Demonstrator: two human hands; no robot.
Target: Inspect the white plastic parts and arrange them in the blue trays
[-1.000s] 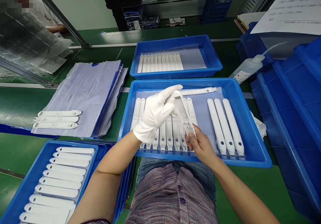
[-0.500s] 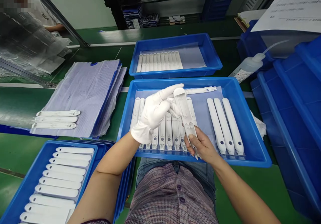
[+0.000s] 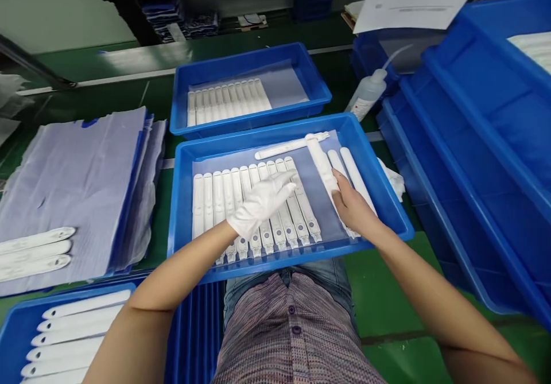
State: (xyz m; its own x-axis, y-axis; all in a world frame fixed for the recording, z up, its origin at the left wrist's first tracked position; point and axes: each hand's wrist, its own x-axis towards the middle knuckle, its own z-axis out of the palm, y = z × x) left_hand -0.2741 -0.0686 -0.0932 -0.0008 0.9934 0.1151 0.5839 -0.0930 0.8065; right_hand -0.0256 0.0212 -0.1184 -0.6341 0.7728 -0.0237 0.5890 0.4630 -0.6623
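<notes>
Bare R hand closed on 1 long white plastic strip, R half of shallow blue plastic tray; 2 similar strips near tray's R wall. White-gloved L hand part-open, holding nothing, over approx. 11-strip row, tray's L; 1 crosswise strip at tray's back.

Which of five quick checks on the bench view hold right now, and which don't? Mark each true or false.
1. The left hand wears a white glove. True.
2. The right hand is gloved too. False: it is bare, with its fingers on a white piece.
3. Three white strips lie on the paper stack at the left. True.
4. The squeeze bottle stands left of the rear tray. False: it is to the right.
5. In the front tray, one strip lies crosswise behind the row. True.
</notes>
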